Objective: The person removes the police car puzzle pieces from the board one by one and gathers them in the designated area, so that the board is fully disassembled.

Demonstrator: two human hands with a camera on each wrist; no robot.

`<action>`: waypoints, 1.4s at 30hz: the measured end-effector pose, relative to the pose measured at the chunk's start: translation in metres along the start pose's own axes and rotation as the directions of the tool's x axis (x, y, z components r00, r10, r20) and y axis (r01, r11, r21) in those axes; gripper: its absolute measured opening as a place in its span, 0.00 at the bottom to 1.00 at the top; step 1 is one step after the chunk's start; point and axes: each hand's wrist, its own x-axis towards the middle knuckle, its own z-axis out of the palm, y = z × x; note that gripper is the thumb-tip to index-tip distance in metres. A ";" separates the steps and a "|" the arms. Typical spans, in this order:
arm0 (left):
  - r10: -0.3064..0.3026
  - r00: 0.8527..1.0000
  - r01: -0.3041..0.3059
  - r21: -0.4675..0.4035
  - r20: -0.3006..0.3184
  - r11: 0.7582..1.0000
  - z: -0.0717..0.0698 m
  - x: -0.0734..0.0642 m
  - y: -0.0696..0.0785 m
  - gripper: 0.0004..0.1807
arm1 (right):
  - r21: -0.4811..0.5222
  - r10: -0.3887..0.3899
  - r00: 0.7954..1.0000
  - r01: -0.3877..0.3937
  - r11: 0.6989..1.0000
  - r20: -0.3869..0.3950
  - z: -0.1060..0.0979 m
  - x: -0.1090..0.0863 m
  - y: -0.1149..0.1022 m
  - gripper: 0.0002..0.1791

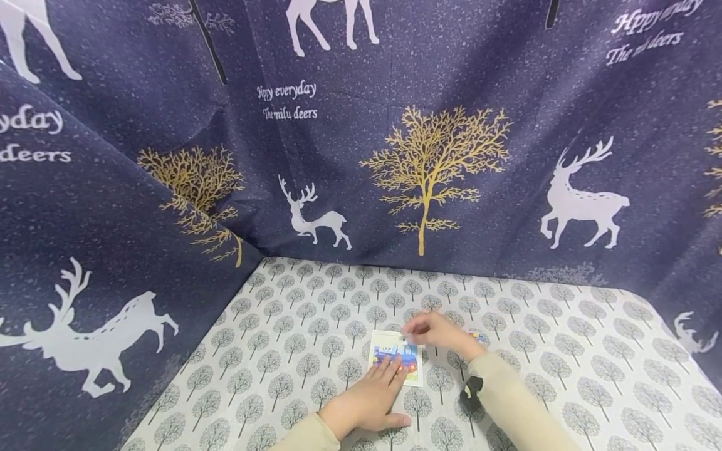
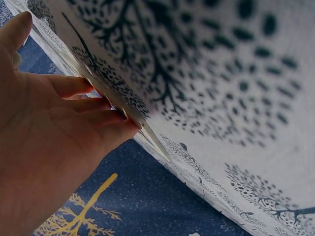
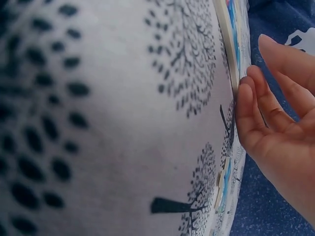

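Observation:
A flat, pale-rimmed picture board (image 1: pixel 418 378) with a blue cartoon vehicle lies on the patterned cloth; it looks like a children's puzzle. My left hand (image 1: pixel 369 398) rests its straight fingers on the lower left of the picture, thumb spread to the side. In the left wrist view those fingers touch the board (image 2: pixel 156 142), seen edge-on. Over the board's upper right corner is my right hand (image 1: pixel 437 331), its fingers loosely bent. The right wrist view shows a gap between thumb and fingers, nothing visible in it, and lower fingers beside the board's edge (image 3: pixel 231 44).
Small colourful flat pieces (image 1: pixel 478 336) lie right of the board, partly hidden by the right wrist. One such piece (image 3: pixel 222 187) shows near the right hand. The tree-print cloth (image 1: pixel 316 307) meets a dark blue deer-print curtain (image 1: pixel 350 156) at the back and left.

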 end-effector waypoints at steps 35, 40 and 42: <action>0.007 1.000 -0.007 0.003 0.010 1.000 0.000 0.000 0.000 0.49 | -0.086 0.016 0.999 -0.012 0.996 0.051 0.004 0.000 -0.006 0.10; 0.000 1.000 0.000 0.007 0.022 1.000 0.001 0.001 0.000 0.49 | -0.070 0.010 0.999 -0.007 0.998 0.049 0.003 -0.001 -0.008 0.12; -0.002 1.000 0.002 0.008 0.024 1.000 0.001 0.001 -0.001 0.49 | -0.059 0.008 0.999 -0.005 0.998 0.044 0.002 -0.002 -0.009 0.13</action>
